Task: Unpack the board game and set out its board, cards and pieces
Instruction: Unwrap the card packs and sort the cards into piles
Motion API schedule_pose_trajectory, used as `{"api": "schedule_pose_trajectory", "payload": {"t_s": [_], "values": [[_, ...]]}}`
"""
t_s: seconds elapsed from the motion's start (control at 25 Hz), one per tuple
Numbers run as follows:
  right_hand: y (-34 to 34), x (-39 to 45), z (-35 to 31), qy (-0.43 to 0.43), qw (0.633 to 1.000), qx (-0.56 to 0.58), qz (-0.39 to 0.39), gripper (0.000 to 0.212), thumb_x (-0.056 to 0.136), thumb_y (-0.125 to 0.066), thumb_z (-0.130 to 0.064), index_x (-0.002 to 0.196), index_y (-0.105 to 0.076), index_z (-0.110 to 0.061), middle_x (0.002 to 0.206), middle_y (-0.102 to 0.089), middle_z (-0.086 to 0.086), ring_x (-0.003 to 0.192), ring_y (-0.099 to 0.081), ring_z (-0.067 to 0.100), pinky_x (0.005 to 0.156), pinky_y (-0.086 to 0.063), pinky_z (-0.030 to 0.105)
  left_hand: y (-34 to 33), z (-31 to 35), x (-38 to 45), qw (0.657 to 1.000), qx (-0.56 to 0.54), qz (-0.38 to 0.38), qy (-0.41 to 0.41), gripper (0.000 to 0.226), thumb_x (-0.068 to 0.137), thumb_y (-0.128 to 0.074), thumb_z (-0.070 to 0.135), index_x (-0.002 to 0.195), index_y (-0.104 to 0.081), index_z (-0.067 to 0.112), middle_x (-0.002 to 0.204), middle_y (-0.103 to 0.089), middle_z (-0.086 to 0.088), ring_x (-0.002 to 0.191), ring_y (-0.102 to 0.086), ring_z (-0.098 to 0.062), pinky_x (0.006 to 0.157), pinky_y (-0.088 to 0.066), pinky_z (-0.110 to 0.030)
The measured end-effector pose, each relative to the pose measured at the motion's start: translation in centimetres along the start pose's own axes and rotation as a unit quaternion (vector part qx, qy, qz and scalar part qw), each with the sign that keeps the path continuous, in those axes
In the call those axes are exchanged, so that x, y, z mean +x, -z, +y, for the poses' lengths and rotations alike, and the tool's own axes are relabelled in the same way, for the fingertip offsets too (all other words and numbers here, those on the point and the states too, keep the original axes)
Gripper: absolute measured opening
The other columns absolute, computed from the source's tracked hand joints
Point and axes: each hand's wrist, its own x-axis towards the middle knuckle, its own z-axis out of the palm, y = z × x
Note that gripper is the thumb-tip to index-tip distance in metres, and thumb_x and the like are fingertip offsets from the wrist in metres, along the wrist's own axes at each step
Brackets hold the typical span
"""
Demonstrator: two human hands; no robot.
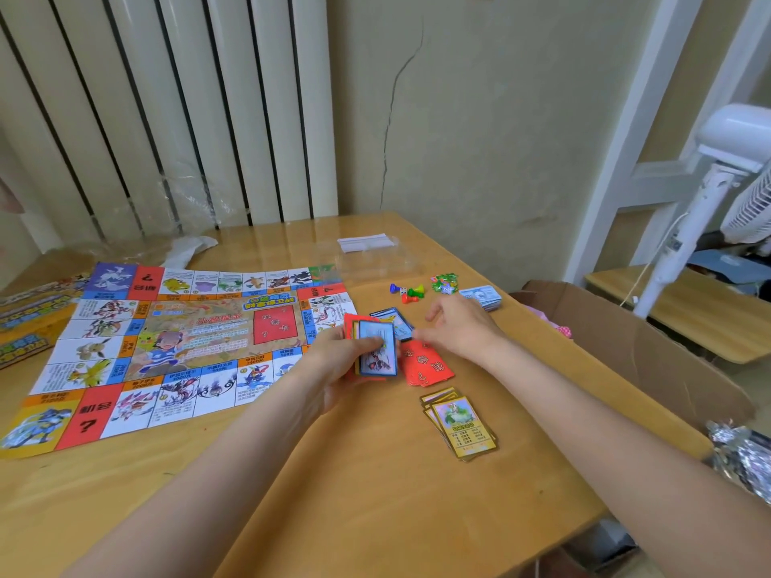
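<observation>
Left hand [342, 360]: grips blue-bordered card stack [377, 348], long axis pointing away.
Right hand [454, 327]: released, nearer; blue-bordered card pile [396, 321] directly left.

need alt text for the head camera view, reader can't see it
A person's left hand holds a stack of blue-bordered cards over a wooden table, while the right hand hovers open above red cards. The game board lies unfolded to the left; yellow-bordered cards and coloured pawns sit nearby.
</observation>
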Motion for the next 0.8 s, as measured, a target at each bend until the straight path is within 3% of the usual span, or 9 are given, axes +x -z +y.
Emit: {"api": "schedule_pose_trajectory", "payload": {"t_s": [0.08, 0.16, 0.28, 0.36, 0.48, 0.56, 0.64, 0.72, 0.8], "values": [[0.6, -0.3, -0.9, 0.014, 0.975, 0.211, -0.063, 0.018, 0.082, -0.07, -0.027, 0.087, -0.063, -0.011, 0.08, -0.061, 0.003, 0.071, -0.057, 0.018, 0.065, -0.047, 0.026, 0.2, 0.2, 0.0, 0.999, -0.043, 0.005, -0.03, 0.005, 0.086, -0.062, 0.006, 0.088, -0.062, 0.012, 0.067, -0.07, -0.001, 0.058, -0.066, -0.012, 0.054, -0.055, -0.027], [0.5, -0.8, -1.6, 0.013, 0.939, 0.322, -0.124, 0.011, 0.082, -0.07, -0.017, 0.083, -0.062, -0.01, 0.072, -0.061, 0.005, 0.059, -0.055, 0.014, 0.053, -0.047, 0.019, -0.1, 0.7, -0.4, 0.998, -0.059, -0.016, -0.034, 0.003, 0.088, -0.06, 0.012, 0.089, -0.062, 0.013, 0.062, -0.07, 0.002, 0.054, -0.066, -0.009, 0.055, -0.054, -0.024], [0.2, 0.0, -2.1, -0.018, 0.927, 0.37, -0.062, 0.011, 0.083, -0.067, -0.006, 0.091, -0.059, -0.007, 0.071, -0.059, 0.007, 0.052, -0.052, 0.01, 0.044, -0.044, 0.015, 0.0, 1.9, -0.9, 0.991, -0.103, -0.077, -0.043, 0.018, 0.096, -0.045, 0.008, 0.09, -0.062, 0.005, 0.066, -0.072, -0.003, 0.056, -0.068, -0.011, 0.053, -0.056, -0.021], [0.6, 1.6, -2.1, -0.049, 0.905, 0.423, 0.01, 0.017, 0.084, -0.065, -0.003, 0.098, -0.055, -0.007, 0.07, -0.058, 0.006, 0.047, -0.05, 0.009, 0.041, -0.042, 0.013, 0.8, 3.0, -0.6, 0.987, -0.117, -0.078, -0.073, 0.021, 0.095, -0.039, -0.001, 0.103, -0.058, -0.002, 0.076, -0.072, -0.009, 0.061, -0.07, -0.012, 0.053, -0.057, -0.022], [1.0, 3.8, -1.7, -0.059, 0.931, 0.36, 0.004, 0.016, 0.084, -0.064, -0.002, 0.098, -0.057, -0.006, 0.067, -0.056, 0.005, 0.05, -0.046, 0.011, 0.04, -0.04, 0.013, 2.6, 4.1, 0.5, 0.984, -0.139, -0.055, -0.093, 0.03, 0.095, -0.035, -0.004, 0.12, -0.051, -0.004, 0.099, -0.068, -0.016, 0.071, -0.072, -0.014, 0.052, -0.056, -0.023], [0.4, 4.7, -1.5, -0.05, 0.961, 0.268, -0.043, 0.008, 0.082, -0.067, -0.002, 0.086, -0.06, -0.006, 0.063, -0.054, 0.005, 0.048, -0.044, 0.012, 0.04, -0.039, 0.013, 3.4, 3.9, 0.9, 0.986, -0.141, -0.045, -0.079, 0.029, 0.095, -0.035, -0.004, 0.12, -0.051, -0.004, 0.095, -0.069, -0.015, 0.07, -0.072, -0.014, 0.053, -0.057, -0.024], [-0.5, 5.5, -1.3, -0.05, 0.976, 0.206, -0.052, 0.015, 0.08, -0.069, -0.003, 0.072, -0.058, -0.008, 0.06, -0.053, 0.004, 0.047, -0.042, 0.011, 0.041, -0.038, 0.015, 3.7, 3.5, 1.2, 0.987, -0.141, -0.042, -0.061, 0.026, 0.095, -0.036, -0.004, 0.116, -0.052, -0.003, 0.084, -0.072, -0.012, 0.066, -0.072, -0.015, 0.052, -0.057, -0.026], [-1.4, 6.2, -1.1, -0.06, 0.985, 0.153, -0.042, 0.013, 0.078, -0.072, -0.005, 0.071, -0.061, -0.004, 0.062, -0.055, 0.006, 0.048, -0.043, 0.012, 0.05, -0.041, 0.02, 3.8, 3.1, 1.5, 0.988, -0.136, -0.044, -0.049, 0.025, 0.095, -0.037, -0.004, 0.115, -0.053, -0.003, 0.086, -0.071, -0.013, 0.066, -0.072, -0.015, 0.056, -0.059, -0.027], [-2.2, 6.5, -1.0, -0.071, 0.993, 0.094, -0.031, 0.018, 0.076, -0.075, -0.01, 0.087, -0.068, 0.003, 0.08, -0.064, 0.01, 0.063, -0.054, 0.017, 0.069, -0.047, 0.027, 3.7, 2.7, 2.0, 0.991, -0.121, -0.042, -0.044, 0.024, 0.094, -0.042, -0.003, 0.113, -0.057, -0.002, 0.089, -0.071, -0.012, 0.07, -0.071, -0.016, 0.062, -0.059, -0.027]]}}
